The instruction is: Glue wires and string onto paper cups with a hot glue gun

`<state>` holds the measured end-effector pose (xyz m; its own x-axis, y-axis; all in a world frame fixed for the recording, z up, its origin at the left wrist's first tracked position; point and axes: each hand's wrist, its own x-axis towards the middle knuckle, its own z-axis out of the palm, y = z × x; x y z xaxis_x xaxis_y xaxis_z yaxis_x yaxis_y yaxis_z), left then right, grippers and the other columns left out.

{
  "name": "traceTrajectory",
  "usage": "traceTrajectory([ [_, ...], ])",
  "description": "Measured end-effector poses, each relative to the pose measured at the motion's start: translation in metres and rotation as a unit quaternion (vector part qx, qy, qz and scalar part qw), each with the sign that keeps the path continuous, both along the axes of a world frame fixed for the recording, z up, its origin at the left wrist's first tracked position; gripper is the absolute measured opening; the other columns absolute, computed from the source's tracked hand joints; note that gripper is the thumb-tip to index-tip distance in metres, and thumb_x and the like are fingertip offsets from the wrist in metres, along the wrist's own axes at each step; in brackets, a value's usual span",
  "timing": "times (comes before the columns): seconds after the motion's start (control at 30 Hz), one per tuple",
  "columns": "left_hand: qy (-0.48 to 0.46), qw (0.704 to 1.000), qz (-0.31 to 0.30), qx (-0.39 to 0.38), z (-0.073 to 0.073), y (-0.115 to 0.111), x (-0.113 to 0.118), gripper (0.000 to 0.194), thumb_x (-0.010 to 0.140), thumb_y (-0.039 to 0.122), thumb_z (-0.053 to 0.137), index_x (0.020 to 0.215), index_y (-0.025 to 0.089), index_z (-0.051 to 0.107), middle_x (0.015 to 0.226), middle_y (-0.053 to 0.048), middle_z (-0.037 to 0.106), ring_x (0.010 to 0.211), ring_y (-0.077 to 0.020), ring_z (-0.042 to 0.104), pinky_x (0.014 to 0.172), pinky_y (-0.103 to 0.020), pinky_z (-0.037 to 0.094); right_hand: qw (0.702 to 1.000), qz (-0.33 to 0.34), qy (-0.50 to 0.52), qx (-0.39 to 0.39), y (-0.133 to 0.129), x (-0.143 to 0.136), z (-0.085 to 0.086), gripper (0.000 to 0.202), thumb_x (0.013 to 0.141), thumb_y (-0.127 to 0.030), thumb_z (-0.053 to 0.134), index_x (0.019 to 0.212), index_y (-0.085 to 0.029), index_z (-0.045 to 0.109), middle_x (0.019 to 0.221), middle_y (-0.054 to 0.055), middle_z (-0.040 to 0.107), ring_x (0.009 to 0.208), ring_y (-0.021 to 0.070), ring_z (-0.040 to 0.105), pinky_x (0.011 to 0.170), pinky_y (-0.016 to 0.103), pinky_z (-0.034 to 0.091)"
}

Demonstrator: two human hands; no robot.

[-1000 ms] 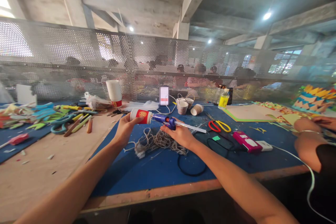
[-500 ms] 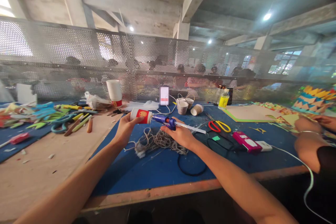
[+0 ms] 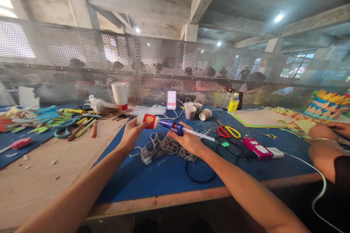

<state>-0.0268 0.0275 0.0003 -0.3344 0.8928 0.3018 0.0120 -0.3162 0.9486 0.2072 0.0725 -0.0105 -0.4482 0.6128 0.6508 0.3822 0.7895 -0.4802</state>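
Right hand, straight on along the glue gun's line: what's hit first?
The red-and-white paper cup in the left hand: the glue gun in the right hand points at its end. They look very close or touching, but one view can't settle the gap.

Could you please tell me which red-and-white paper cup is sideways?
The single red-and-white paper cup in the left hand, beside the blue glue gun; the tall stack of red-and-white paper cups stands upright.
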Motion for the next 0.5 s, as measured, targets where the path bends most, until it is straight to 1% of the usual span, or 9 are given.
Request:
traceTrajectory([
  [0.17,-0.003,1.000,0.001,-0.007,0.0017,-0.0006,0.0007,0.043,0.063,0.036,0.079,0.099,0.015,0.070,0.069,0.000,0.071,0.054,-0.0182,0.063,0.055,-0.027,0.048,1.000,-0.006,0.000,0.005,0.0007,-0.0005,-0.0009,0.035,0.089,-0.056,0.059,0.081,-0.023,0.054,0.079,0.001,0.059,0.074,0.0182,0.057,0.072,0.029,0.044],
  [0.37,0.001,1.000,0.001,0.001,0.0009,-0.0003,0.0001,0.035,0.065,0.034,0.078,0.093,0.016,0.070,0.066,0.001,0.069,0.054,-0.0166,0.061,0.054,-0.026,0.047,1.000,-0.012,-0.007,0.009,0.0010,-0.0010,-0.0016,0.035,0.089,-0.057,0.059,0.081,-0.022,0.054,0.080,0.001,0.060,0.076,0.0190,0.058,0.074,0.029,0.044],
  [0.5,0.003,1.000,0.000,-0.001,0.0001,0.0002,-0.0009,0.034,0.065,0.034,0.078,0.093,0.016,0.070,0.065,0.002,0.069,0.052,-0.0158,0.059,0.053,-0.025,0.046,1.000,-0.018,-0.009,0.003,0.0009,-0.0011,-0.0019,0.036,0.088,-0.058,0.059,0.080,-0.023,0.054,0.079,0.001,0.060,0.075,0.0189,0.058,0.073,0.029,0.044],
])
